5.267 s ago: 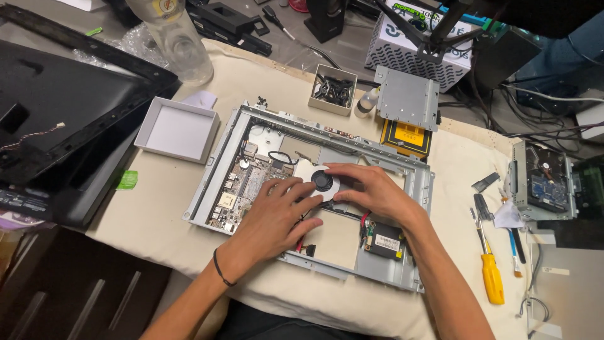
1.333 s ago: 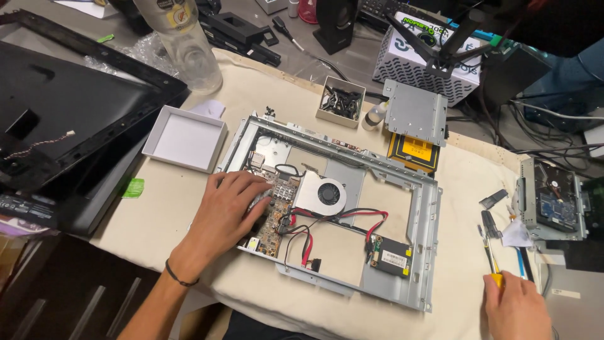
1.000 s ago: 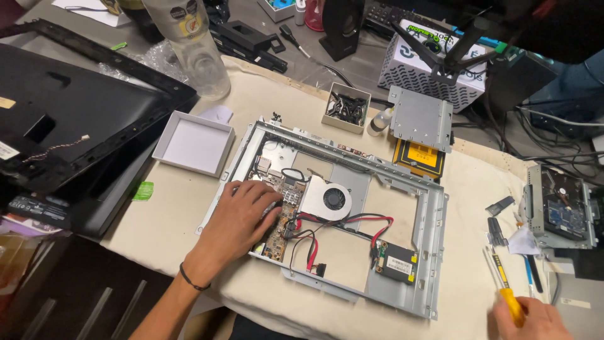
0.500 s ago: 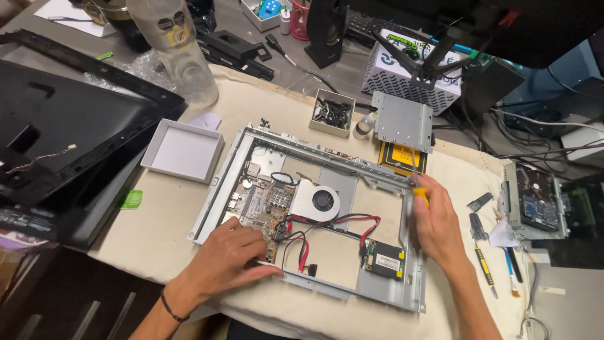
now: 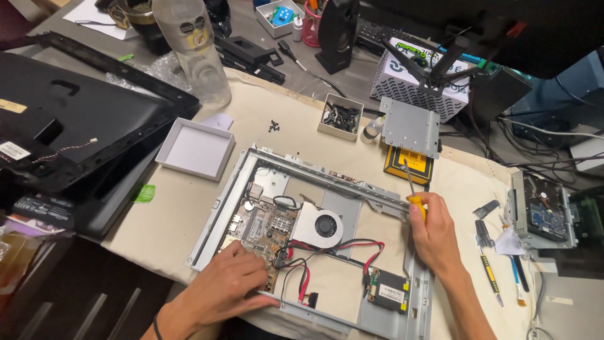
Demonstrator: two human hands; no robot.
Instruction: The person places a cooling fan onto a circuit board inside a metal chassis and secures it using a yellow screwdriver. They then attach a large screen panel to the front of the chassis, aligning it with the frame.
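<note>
In the head view, the left hand (image 5: 229, 286) lay palm-down, fingers spread, on the near-left corner of the grey metal computer chassis (image 5: 314, 242), touching its green circuit board (image 5: 264, 226). The right hand (image 5: 434, 230) was clenched around a yellow-handled screwdriver (image 5: 413, 192), shaft pointing away, over the chassis's right rail. Beyond the chassis, a small open cardboard box (image 5: 340, 116) held what looked like dark screws; the white shallow tray (image 5: 195, 149) left of the chassis held nothing.

Chassis frame (image 5: 402, 318): bare sheet metal, matt grey, smooth. Circuit board (image 5: 261, 230): tan laminate with small shiny metal parts. Fan housing (image 5: 318, 225): pale matt metal. Screwdriver (image 5: 412, 189): glossy yellow plastic handle, thin steel shaft. Desk cover (image 5: 283, 135): cream woven cloth, matt. Shallow tray (image 5: 196, 149): white matt card. Bottle (image 5: 195, 50): clear glossy plastic.
</note>
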